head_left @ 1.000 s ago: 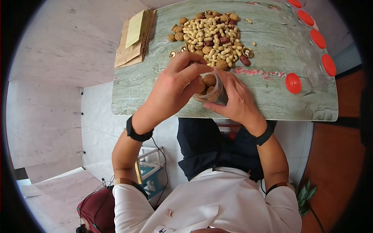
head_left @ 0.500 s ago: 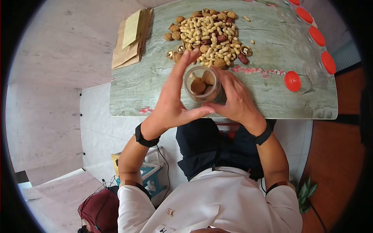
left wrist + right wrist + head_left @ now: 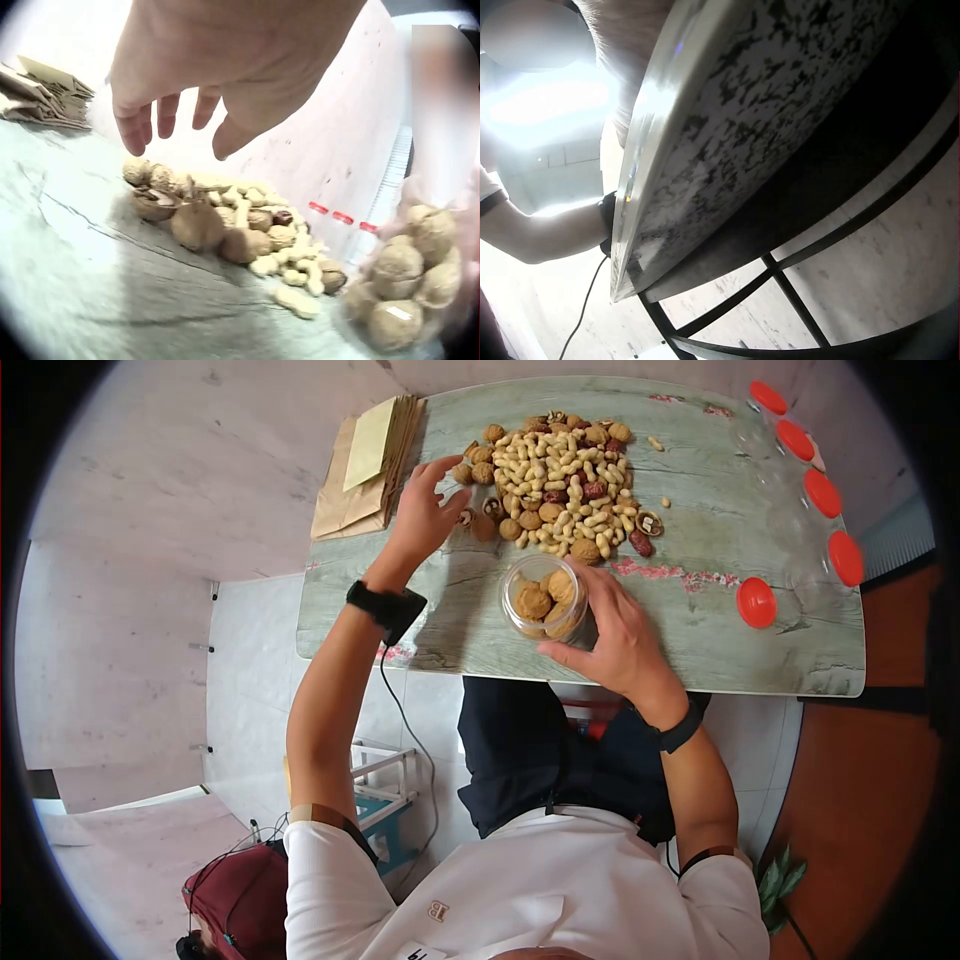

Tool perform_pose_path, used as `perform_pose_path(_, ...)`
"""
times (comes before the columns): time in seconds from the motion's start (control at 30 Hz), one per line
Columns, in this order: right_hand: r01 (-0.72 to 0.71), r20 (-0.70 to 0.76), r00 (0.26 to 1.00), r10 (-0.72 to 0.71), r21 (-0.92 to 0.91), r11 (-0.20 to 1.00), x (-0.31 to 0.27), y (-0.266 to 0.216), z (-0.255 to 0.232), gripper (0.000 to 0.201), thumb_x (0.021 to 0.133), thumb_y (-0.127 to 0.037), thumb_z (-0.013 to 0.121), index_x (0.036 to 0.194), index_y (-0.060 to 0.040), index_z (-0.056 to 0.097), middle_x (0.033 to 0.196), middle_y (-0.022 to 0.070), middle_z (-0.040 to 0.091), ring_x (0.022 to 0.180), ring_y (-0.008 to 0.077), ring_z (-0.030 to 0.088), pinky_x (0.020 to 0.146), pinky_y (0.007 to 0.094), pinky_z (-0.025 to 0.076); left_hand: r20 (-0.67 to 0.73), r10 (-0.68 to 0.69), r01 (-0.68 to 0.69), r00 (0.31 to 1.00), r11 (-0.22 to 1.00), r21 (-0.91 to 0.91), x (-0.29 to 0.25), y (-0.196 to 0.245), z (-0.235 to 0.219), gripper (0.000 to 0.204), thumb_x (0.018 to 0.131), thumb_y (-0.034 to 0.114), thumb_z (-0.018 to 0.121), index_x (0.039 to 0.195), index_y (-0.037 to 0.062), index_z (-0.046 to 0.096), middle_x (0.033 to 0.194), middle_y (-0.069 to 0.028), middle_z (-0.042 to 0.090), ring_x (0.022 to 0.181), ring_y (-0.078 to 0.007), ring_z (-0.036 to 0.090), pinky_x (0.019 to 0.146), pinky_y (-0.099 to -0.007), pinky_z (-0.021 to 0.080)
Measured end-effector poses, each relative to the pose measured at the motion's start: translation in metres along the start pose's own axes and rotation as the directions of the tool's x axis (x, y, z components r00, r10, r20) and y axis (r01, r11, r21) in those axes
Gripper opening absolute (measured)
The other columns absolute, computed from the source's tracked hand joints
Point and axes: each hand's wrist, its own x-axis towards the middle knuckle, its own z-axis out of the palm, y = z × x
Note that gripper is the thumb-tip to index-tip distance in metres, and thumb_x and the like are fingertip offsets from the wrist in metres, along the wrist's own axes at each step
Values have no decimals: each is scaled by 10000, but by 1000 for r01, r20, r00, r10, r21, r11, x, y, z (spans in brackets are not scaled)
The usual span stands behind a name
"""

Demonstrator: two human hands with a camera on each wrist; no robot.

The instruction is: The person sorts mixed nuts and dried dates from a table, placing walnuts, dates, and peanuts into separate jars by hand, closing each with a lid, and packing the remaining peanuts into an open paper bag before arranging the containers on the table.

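Observation:
A clear plastic jar [image 3: 508, 612] with several walnuts [image 3: 534, 601] inside stands uncapped near the table's front edge. My right hand [image 3: 622, 640] holds it from the right, thumb at the near side and fingers round the far side. Out to the left, my left hand [image 3: 428, 510] hovers by the walnuts [image 3: 482, 472] at the pile's left edge. The left wrist view has this left hand [image 3: 225, 82] above the nuts, fingers spread and nothing in them. The pile holds peanuts [image 3: 545, 465], walnuts and a few red dates [image 3: 640, 543]. Mostly the table's underside fills the right wrist view.
Brown paper bags [image 3: 350, 490] with a yellowish sheet [image 3: 371, 445] on top lie at the table's left. Along the right edge stand clear jars and several red lids [image 3: 823, 493]; one red lid [image 3: 756, 603] lies nearer. A cable [image 3: 410, 720] hangs from the left wrist.
My left hand has left the jar's mouth and moved left and away towards the walnuts beside the pile. The right hand has stayed at the jar.

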Motion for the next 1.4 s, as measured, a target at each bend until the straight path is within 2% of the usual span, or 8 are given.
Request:
perform_pose_path(0.2,-16,13,1000,16,-3,1000,1,-1,-3,910,785,-415,876,1478,10,469,1354,241,608,1246,410,599,1067,470,492,-56,100,-86,993,971,221,34,-20,23,407,910,319,788,1226,71,717,1126,-182,688,1022,-318,668,877,-391,547)
perform_pose_path(0.37,-5,-3,1000,5,22,1000,0,0,-1,922,775,-406,886,1479,16,466,1351,241,607,1242,408,598,1072,470,487,-35,-42,48,999,977,207,46,-20,27,366,877,319,820,1078,21,749,954,-156,754,910,-284,722,816,-392,569)
perform_pose_path(0.6,-3,3,1000,3,33,999,0,1,0,928,769,-404,889,1475,24,465,1360,240,601,1252,410,591,1077,474,483,41,-22,18,999,996,85,49,-31,24,377,858,315,815,1063,7,743,989,-160,771,892,-290,740,785,-407,582)
perform_pose_path(0.7,-7,3,1000,7,27,1000,0,1,-1,925,769,-406,889,1470,26,469,1364,240,598,1251,411,592,1076,476,484,87,-74,65,993,992,107,51,-24,24,382,889,287,806,1121,-5,722,1027,-145,772,929,-257,740,844,-377,578)
perform_pose_path(0.87,-15,-5,1000,15,24,1000,0,0,0,916,769,-414,889,1460,25,477,1352,242,608,1244,413,597,1073,478,486,118,-23,-14,993,952,305,48,-11,23,345,903,217,765,1205,61,709,1012,-164,749,954,-305,734,834,-399,574)
perform_pose_path(1.0,-9,-4,1000,9,19,1000,0,1,0,914,769,-418,888,1456,25,480,1347,242,612,1243,413,598,1073,478,486,119,-6,-28,993,959,283,44,-11,22,351,905,177,749,1236,76,689,1042,-179,729,961,-320,725,832,-414,569)
perform_pose_path(1.27,0,-7,1000,0,14,1000,0,2,0,907,778,-429,880,1455,22,480,1341,242,611,1241,410,599,1070,479,487,159,152,-200,976,916,347,41,-12,12,380,874,84,741,1241,74,644,1126,-161,718,1028,-365,714,874,-447,568)
perform_pose_path(1.4,-6,-5,1000,6,13,1000,0,1,-1,905,779,-429,879,1454,23,480,1333,241,612,1241,406,599,1067,476,489,110,100,-124,989,964,237,40,-14,11,350,862,86,738,1196,75,637,1096,-175,693,994,-375,702,855,-470,558)
